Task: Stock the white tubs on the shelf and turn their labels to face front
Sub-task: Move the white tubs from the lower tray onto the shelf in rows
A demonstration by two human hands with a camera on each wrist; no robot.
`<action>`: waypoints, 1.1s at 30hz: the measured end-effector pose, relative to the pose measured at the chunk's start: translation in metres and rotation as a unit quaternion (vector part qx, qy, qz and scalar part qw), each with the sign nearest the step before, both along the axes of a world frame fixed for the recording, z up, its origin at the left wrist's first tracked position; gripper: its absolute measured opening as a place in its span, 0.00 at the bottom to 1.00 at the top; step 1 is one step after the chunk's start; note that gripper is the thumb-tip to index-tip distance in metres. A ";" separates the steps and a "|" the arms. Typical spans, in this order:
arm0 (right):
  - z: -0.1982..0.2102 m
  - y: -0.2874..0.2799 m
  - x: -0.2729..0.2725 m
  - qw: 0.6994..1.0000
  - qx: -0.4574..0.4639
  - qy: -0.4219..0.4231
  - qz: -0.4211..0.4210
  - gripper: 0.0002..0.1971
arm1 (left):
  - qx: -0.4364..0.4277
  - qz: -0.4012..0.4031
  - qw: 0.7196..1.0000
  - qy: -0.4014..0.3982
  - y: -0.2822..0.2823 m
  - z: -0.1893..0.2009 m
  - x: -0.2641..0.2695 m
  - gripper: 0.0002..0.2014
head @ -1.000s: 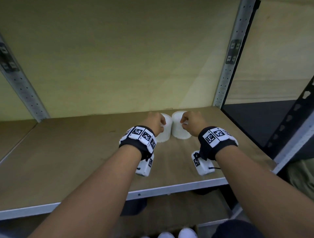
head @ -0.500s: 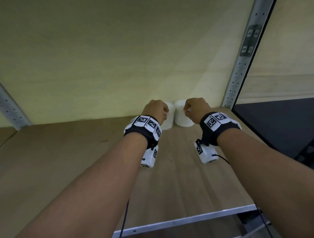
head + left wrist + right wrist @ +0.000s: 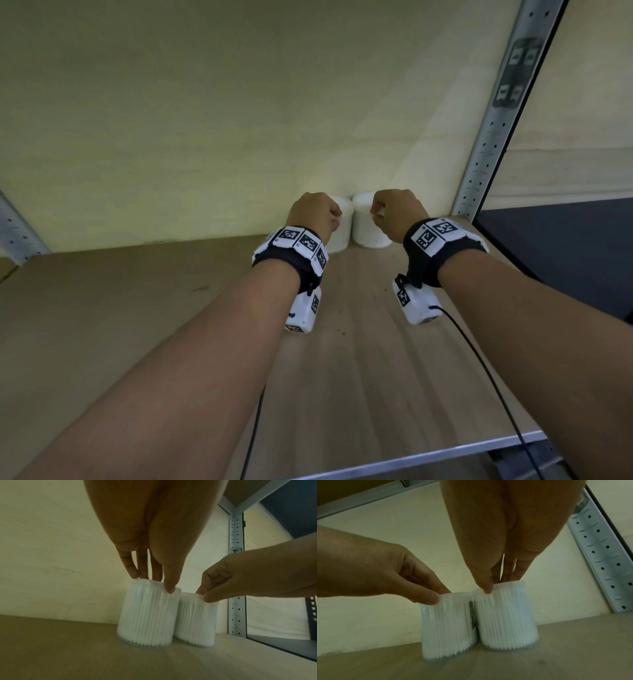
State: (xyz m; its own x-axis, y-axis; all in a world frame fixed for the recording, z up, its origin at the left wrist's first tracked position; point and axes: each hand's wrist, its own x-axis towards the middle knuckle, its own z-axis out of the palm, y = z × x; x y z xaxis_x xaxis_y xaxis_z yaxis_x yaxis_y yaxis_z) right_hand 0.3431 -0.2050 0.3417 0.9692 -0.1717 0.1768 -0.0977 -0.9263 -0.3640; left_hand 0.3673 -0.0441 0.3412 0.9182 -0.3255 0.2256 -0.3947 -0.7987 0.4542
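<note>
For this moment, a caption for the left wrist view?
Each hand pinches one upright tub's top; tubs side by side on shelf.

I look into a shelving bay backed by a pale yellowish wall (image 3: 205, 120), dimly lit. The wooden shelf board (image 3: 102, 308) has a metal front edge (image 3: 428, 457) at 5 o'clock. A perforated grey upright (image 3: 493, 130) rises at 2 o'clock; another upright (image 3: 17, 233) stands at 9 o'clock. A dark panel (image 3: 565, 257) lies at 3 o'clock.

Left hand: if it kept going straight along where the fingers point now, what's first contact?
The left tub: the left hand already pinches its top rim, fingers pointing down. Below that, the shelf board the tub stands on.
</note>
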 end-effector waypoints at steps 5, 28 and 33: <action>0.006 -0.001 -0.002 0.999 -0.010 0.053 0.008 0.15 | 0.064 -0.019 0.997 0.031 0.002 0.009 -0.003 0.18; 0.017 0.111 -0.235 0.990 -0.004 0.085 0.114 0.20 | 0.098 -0.032 0.989 0.108 0.120 0.038 -0.244 0.29; -0.002 0.142 -0.277 0.987 0.003 0.094 0.132 0.20 | 0.099 -0.013 0.988 0.121 0.159 0.017 -0.292 0.26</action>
State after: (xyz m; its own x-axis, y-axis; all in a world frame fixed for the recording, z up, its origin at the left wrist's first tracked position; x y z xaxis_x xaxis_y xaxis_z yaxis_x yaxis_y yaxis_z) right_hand 0.0665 -0.0628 0.3399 0.9958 0.0912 -0.0108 0.0808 -0.9263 -0.3681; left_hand 0.0758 0.1144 0.3584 0.9278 -0.3662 -0.0707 -0.3156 -0.8719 0.3743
